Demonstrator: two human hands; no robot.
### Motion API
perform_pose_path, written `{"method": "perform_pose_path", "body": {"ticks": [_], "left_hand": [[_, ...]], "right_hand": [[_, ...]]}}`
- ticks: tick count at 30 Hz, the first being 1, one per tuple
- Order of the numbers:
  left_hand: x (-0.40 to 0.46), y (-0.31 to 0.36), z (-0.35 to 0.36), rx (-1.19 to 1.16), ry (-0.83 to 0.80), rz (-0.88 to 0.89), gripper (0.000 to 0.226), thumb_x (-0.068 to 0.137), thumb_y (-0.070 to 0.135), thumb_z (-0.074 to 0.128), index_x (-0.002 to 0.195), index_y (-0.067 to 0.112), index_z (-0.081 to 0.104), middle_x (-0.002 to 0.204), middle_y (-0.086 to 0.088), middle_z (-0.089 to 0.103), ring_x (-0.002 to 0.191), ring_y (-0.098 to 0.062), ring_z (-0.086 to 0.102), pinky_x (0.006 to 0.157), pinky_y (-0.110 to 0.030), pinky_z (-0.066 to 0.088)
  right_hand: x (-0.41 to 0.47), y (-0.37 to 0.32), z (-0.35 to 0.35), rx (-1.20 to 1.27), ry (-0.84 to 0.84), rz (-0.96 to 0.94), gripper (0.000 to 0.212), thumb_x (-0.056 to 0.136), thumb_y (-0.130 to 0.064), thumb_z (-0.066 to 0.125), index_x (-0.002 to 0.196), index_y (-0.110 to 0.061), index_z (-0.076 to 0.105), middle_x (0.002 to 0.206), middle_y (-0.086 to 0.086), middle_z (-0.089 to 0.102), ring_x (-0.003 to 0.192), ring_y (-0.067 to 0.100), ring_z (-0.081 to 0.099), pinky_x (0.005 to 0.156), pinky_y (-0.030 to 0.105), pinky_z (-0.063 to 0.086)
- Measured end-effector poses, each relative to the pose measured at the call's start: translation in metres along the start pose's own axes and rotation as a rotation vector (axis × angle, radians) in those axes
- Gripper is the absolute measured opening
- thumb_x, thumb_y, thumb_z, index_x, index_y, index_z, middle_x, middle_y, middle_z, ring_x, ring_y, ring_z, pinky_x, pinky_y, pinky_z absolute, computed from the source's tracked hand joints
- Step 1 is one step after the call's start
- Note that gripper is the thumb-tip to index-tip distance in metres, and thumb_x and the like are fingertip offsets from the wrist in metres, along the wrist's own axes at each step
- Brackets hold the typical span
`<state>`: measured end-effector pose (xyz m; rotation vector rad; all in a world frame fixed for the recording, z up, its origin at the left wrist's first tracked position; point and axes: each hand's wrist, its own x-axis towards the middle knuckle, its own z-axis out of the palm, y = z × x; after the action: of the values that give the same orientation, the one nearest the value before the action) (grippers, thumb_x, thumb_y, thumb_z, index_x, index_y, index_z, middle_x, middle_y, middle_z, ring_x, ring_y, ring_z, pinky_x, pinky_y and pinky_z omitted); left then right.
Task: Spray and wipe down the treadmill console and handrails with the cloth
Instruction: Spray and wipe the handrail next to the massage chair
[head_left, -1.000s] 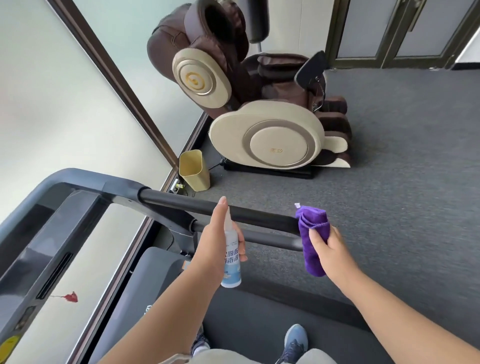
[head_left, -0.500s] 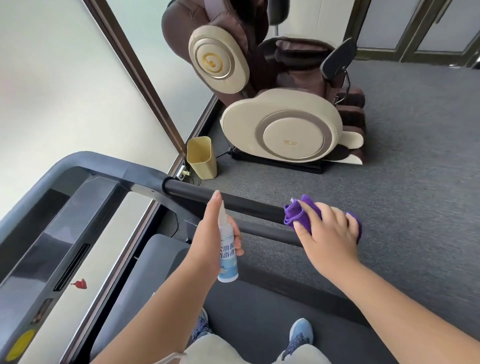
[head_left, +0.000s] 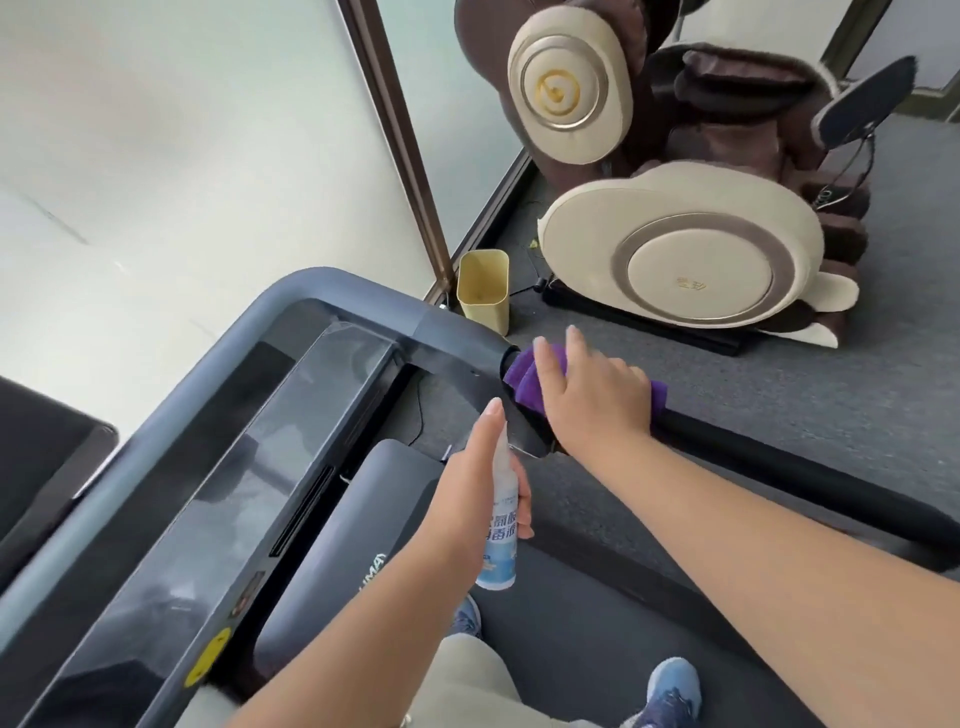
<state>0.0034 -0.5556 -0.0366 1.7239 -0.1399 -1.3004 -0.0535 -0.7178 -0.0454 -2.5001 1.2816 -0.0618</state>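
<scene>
My right hand (head_left: 592, 400) lies over the purple cloth (head_left: 522, 382) and presses it onto the black handrail (head_left: 779, 467), right where the rail meets the grey console frame (head_left: 363, 293). Its index and middle fingers stretch straight past the rail; the thumb is hidden. My left hand (head_left: 475, 499) grips a small white spray bottle (head_left: 501, 540) with a blue label, held upright just below the cloth, index finger on the nozzle top. The dark glossy console (head_left: 291, 457) runs diagonally at left.
A beige bin (head_left: 483, 291) stands on the grey carpet beyond the frame, beside a brown and cream massage chair (head_left: 685, 260). A frosted glass wall (head_left: 182, 156) lies to the left. My blue shoes (head_left: 670, 691) stand on the treadmill belt (head_left: 597, 634).
My right hand slid the cloth up the handrail to the joint with the console frame, and its fingers straightened. The left hand kept hold of the bottle. The view swung left.
</scene>
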Motion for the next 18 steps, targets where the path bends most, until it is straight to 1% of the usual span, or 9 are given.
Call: {"method": "perform_pose_path", "body": {"ticks": [2,3,4,5,7,10,13,16,18], "left_hand": [[0.0,0.001,-0.008,0.003,-0.006,-0.004,0.086,0.083,0.089,0.041,0.057,0.01,0.06,0.057,-0.012,0.061,0.052,-0.026,0.065,0.071,-0.034,0.053],[0.0,0.001,-0.009,0.004,-0.005,-0.007,0.086,0.083,0.089,0.041,0.058,0.01,0.061,0.057,-0.012,0.062,0.052,-0.026,0.065,0.073,-0.036,0.054],[-0.001,0.001,-0.009,0.004,-0.005,-0.009,0.086,0.083,0.09,0.041,0.058,0.01,0.061,0.058,-0.012,0.062,0.052,-0.026,0.066,0.074,-0.037,0.054],[-0.001,0.001,-0.007,0.004,-0.005,-0.009,0.087,0.082,0.09,0.041,0.058,0.009,0.061,0.058,-0.013,0.062,0.053,-0.026,0.066,0.074,-0.037,0.054],[-0.003,0.001,0.002,0.012,-0.006,-0.011,0.087,0.078,0.091,0.042,0.058,0.009,0.061,0.058,-0.014,0.061,0.053,-0.028,0.065,0.069,-0.034,0.055],[-0.007,0.001,0.026,0.031,-0.026,-0.004,0.089,0.072,0.094,0.044,0.057,0.008,0.062,0.057,-0.015,0.061,0.053,-0.028,0.064,0.067,-0.032,0.054],[-0.012,0.001,0.057,0.063,-0.053,0.015,0.089,0.071,0.096,0.044,0.057,0.009,0.062,0.058,-0.016,0.062,0.054,-0.028,0.064,0.068,-0.034,0.053],[-0.016,0.002,0.09,0.093,-0.069,0.053,0.091,0.075,0.096,0.041,0.056,0.009,0.06,0.058,-0.016,0.063,0.055,-0.028,0.065,0.078,-0.04,0.055],[-0.017,0.002,0.115,0.092,-0.068,0.052,0.091,0.075,0.096,0.042,0.058,0.009,0.06,0.06,-0.018,0.063,0.055,-0.029,0.066,0.082,-0.043,0.057]], "right_hand": [[0.026,0.001,-0.001,0.189,0.026,0.22,0.074,0.103,-0.061,0.009,0.137,-0.012,0.052,0.121,0.018,0.07,0.108,0.039,0.066,0.08,0.044,0.041],[0.034,0.003,-0.003,0.193,0.0,0.274,0.068,0.105,-0.058,0.014,0.131,-0.011,0.055,0.121,0.019,0.07,0.108,0.04,0.065,0.078,0.043,0.039],[0.039,0.006,-0.001,0.121,-0.032,0.262,0.067,0.106,-0.056,0.015,0.127,-0.011,0.059,0.119,0.018,0.07,0.107,0.039,0.065,0.077,0.043,0.04],[0.039,0.007,0.002,0.021,-0.062,0.203,0.07,0.105,-0.058,0.013,0.121,-0.011,0.063,0.116,0.017,0.07,0.105,0.038,0.066,0.078,0.043,0.041],[0.028,0.008,0.006,-0.088,-0.047,0.066,0.076,0.103,-0.064,0.009,0.107,-0.013,0.066,0.104,0.013,0.073,0.094,0.034,0.067,0.077,0.042,0.043],[0.009,0.026,0.004,-0.125,0.037,-0.058,0.07,0.1,-0.068,0.012,0.089,-0.017,0.057,0.087,0.007,0.071,0.072,0.029,0.058,0.068,0.04,0.039],[-0.008,0.068,-0.007,-0.141,0.036,-0.035,0.068,0.099,-0.069,0.009,0.082,-0.019,0.052,0.076,0.004,0.066,0.063,0.028,0.051,0.065,0.038,0.038],[-0.034,0.126,-0.019,-0.163,0.097,-0.015,0.07,0.096,-0.069,0.003,0.077,-0.021,0.049,0.065,-0.002,0.054,0.058,0.025,0.049,0.061,0.036,0.036],[-0.053,0.168,-0.027,-0.166,0.137,0.0,0.068,0.096,-0.068,0.003,0.074,-0.022,0.047,0.062,-0.004,0.05,0.057,0.024,0.049,0.061,0.036,0.037]]}}
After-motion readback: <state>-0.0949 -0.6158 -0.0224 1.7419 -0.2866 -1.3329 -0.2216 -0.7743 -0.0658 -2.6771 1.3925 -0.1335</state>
